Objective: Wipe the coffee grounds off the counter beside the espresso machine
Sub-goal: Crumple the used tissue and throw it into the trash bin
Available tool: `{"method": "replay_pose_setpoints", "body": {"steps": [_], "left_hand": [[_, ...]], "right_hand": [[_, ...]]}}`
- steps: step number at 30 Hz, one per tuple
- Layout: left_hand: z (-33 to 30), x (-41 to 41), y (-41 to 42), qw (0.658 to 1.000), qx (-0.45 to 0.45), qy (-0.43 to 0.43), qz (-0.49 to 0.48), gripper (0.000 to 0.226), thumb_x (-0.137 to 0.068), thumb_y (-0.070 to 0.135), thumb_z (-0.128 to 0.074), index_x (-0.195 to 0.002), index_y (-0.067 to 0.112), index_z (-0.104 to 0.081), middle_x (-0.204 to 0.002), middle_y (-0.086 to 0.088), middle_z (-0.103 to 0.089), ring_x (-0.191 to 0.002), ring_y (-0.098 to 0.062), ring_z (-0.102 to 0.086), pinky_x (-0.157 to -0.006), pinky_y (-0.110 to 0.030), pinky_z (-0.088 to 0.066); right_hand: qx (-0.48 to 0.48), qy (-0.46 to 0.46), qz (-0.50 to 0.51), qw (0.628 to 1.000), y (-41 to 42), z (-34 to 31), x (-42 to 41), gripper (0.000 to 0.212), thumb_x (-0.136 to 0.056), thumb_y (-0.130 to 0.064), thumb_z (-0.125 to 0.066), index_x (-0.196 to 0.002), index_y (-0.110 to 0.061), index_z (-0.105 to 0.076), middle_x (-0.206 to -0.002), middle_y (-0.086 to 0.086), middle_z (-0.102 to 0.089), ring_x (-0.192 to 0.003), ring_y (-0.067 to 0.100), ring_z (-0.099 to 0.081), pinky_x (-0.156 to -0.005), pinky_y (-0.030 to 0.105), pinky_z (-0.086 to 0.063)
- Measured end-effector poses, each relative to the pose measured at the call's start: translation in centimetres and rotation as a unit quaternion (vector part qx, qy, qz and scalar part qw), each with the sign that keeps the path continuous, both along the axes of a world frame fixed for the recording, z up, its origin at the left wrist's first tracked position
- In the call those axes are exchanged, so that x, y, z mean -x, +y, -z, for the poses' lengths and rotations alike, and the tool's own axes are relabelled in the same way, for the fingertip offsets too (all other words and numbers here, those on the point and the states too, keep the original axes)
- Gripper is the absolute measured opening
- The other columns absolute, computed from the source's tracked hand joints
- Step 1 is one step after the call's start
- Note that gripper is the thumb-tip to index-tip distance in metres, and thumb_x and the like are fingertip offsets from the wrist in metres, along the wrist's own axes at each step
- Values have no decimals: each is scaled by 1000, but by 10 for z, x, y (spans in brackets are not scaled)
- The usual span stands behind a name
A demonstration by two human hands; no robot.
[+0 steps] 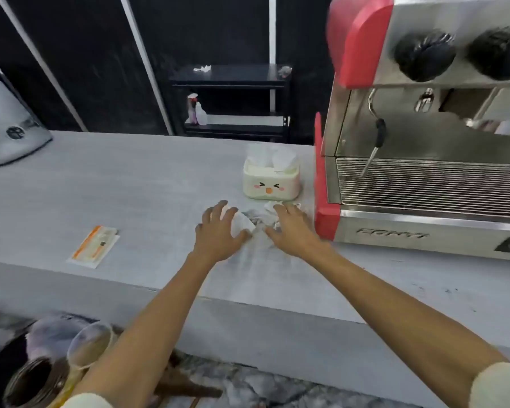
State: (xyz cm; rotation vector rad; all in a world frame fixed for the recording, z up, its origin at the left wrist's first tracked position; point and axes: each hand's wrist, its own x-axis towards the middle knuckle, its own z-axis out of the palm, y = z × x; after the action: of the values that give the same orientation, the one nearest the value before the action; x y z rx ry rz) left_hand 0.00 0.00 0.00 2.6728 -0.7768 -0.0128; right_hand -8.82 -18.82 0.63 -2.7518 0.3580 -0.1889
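Tissue point(258, 220) crumpled, white, soft, long axis running left-right, on grey matte counter point(130, 184) just left of espresso machine point(424, 172) | left hand point(218, 234) fingers spread, pressing its left end | right hand point(292, 231) flat on right end | grounds point(255, 214) dark specks between hands

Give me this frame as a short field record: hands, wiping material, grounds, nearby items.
left hand: fingers spread, pressing a white tissue on the counter
right hand: fingers extended, pressing a crumpled tissue
coffee grounds: dark patch between the two hands
espresso machine: right of the hands, red side panels
tissue box: behind the hands, cartoon face, tissues sticking up
packet: orange and white, flat on the counter, left of the hands
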Motion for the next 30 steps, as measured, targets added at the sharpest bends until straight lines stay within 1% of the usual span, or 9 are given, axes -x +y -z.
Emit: {"method": "replay_pose_setpoints", "body": {"steps": [4, 7, 12, 14, 17, 21, 24, 26, 30], "left_hand": [[22, -16, -6, 999, -12, 34, 13, 82, -85, 75, -51, -153, 37, -26, -167, 1, -5, -151, -37, -9, -111, -64, -30], [36, -20, -18, 999, -2, 50, 21, 88, -80, 83, -49, -154, 45, -18, -168, 4, 4, -153, -38, -1, -113, -65, -22], [47, -29, -40, 998, 5, 43, 46, 79, -77, 84, -44, -147, 49, -32, -168, 2, -4, -151, -41, -6, -113, -66, -17], [51, -33, -46, 997, -9, 54, 58, 74, -80, 79, -46, -146, 46, -38, -168, 1, -7, -152, -41, -6, -116, -67, -11], [56, -37, -51, 996, -6, 54, 71, 68, -85, 70, -55, -144, 40, -44, -167, 1, -14, -153, -37, -8, -117, -67, -5], [61, -42, -53, 994, 49, 44, 85, 54, -90, 63, -55, -135, 32, -53, -163, 3, -29, -153, -30, -16, -117, -66, -10], [68, -46, -47, 991, 97, 18, 94, 46, -91, 52, -62, -125, 22, -60, -156, -1, -41, -150, -32, -26, -114, -65, -19], [72, -48, -43, 987, 127, 9, 96, 42, -90, 45, -60, -119, 17, -62, -147, -2, -51, -145, -32, -35, -112, -64, -25], [72, -46, -41, 981, 148, 3, 127, 42, -88, 34, -47, -129, 27, -55, -128, 5, -61, -123, -21, -54, -104, -62, -35]], "right_hand": [[-7, -39, 92, 995, 3, 18, -7, 68, -84, -54, -52, -136, -11, -43, -140, 13, -42, -130, 35, -36, -104, 47, -36], [-23, -34, 123, 992, 0, 32, -13, 75, -82, -60, -48, -142, -18, -36, -146, 12, -33, -133, 39, -27, -109, 50, -29], [-75, 26, 133, 988, -6, 36, -29, 69, -84, -71, -40, -145, -44, -25, -157, 3, -12, -143, 35, -7, -114, 54, -18], [-56, 25, 126, 990, -4, 40, -33, 65, -84, -72, -37, -143, -46, -29, -156, 3, -18, -142, 31, -12, -114, 50, -17], [-63, -10, 121, 991, 0, 49, -36, 52, -91, -58, -46, -139, -40, -44, -153, 4, -30, -141, 28, -19, -114, 43, -14], [-99, -86, 106, 986, -1, 57, -39, 39, -92, -41, -52, -121, -19, -64, -129, 5, -57, -123, 27, -47, -109, 39, -29], [-125, -107, 107, 981, -5, 62, -36, 31, -90, -33, -53, -111, -14, -64, -111, 2, -62, -107, 24, -54, -96, 36, -41], [-144, -123, 117, 975, -5, 62, -34, 26, -91, -22, -56, -114, -11, -61, -111, 5, -61, -107, 24, -51, -92, 31, -39], [-162, -127, 115, 972, 0, 61, -34, 45, -93, -16, -55, -136, -13, -48, -114, 4, -56, -109, 20, -42, -94, 30, -38]]}}
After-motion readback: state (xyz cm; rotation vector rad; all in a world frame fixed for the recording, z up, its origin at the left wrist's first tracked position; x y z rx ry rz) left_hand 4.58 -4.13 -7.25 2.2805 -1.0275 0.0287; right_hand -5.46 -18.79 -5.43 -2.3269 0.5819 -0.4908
